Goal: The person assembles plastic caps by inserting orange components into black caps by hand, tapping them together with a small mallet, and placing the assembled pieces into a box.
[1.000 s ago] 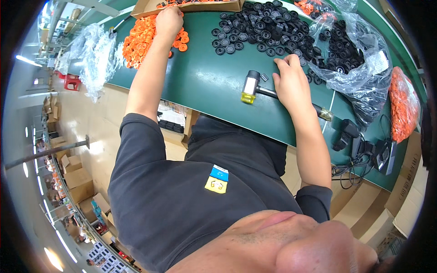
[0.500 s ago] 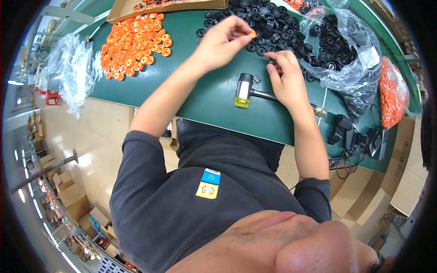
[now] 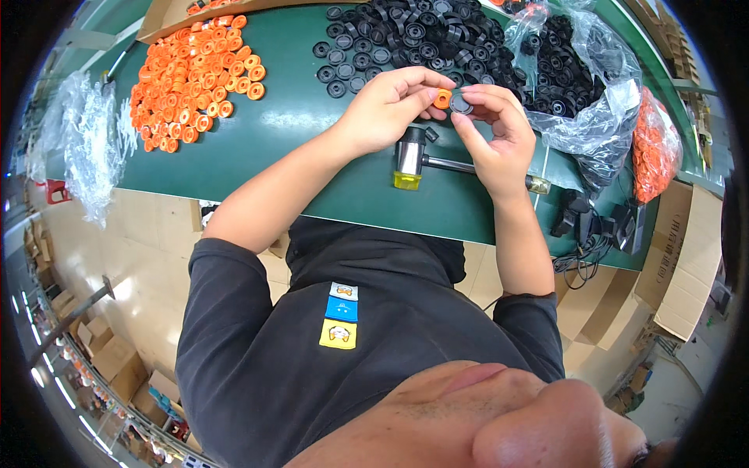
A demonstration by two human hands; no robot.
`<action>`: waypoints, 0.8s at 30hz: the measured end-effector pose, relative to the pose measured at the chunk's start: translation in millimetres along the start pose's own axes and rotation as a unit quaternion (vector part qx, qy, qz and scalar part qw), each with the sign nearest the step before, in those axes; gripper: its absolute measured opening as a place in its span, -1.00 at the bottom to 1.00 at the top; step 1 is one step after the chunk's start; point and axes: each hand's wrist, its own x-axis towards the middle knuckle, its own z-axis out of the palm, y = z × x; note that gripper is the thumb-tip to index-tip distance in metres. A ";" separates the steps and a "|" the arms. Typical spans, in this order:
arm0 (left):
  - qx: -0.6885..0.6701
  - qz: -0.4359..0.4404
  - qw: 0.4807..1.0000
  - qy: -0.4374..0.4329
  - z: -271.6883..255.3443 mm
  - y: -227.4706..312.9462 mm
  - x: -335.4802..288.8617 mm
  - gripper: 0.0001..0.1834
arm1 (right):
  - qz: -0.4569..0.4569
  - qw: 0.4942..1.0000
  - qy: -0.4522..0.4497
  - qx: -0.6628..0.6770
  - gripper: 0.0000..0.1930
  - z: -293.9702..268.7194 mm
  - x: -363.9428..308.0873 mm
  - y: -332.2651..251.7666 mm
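Far left, crumpled clear plastic (image 3: 90, 148) at the bench's edge. Next, a heap of orange caps (image 3: 191, 86) spread on the green table (image 3: 289, 168), a cardboard tray (image 3: 300, 3) behind it. Centre left, my left hand (image 3: 394, 105), thumb and fingers closed on one orange ring-shaped cap (image 3: 442, 99), held above the table. Behind it, a broad heap of black caps (image 3: 421, 35). In front, a mallet (image 3: 409, 158) lies with its yellow face toward me, its handle running right beneath my other arm; a small dark piece (image 3: 431, 135) sits by its head. Just right of the orange cap, a round dark disc (image 3: 461, 104), pinched between thumb and fingers of my right hand (image 3: 499, 129); whether the two parts touch, I cannot tell. Farther right, a clear bag of black caps (image 3: 597, 129), then a bag of orange parts (image 3: 655, 148).
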 end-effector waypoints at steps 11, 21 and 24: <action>-0.062 -0.027 0.997 -0.024 -2.2 -0.8 0.5 -0.59 | 0.002 0.997 -0.008 -0.073 -0.67 0.0 4.4 4.6; -0.016 0.004 1.000 -0.003 -0.7 -1.4 0.3 -0.63 | -0.060 0.987 -0.035 -0.144 -0.65 -6.4 7.6 0.5; -0.015 -0.001 1.000 0.001 -0.4 -0.9 0.0 -0.63 | -0.055 0.988 -0.038 -0.137 -0.65 -7.4 7.1 2.1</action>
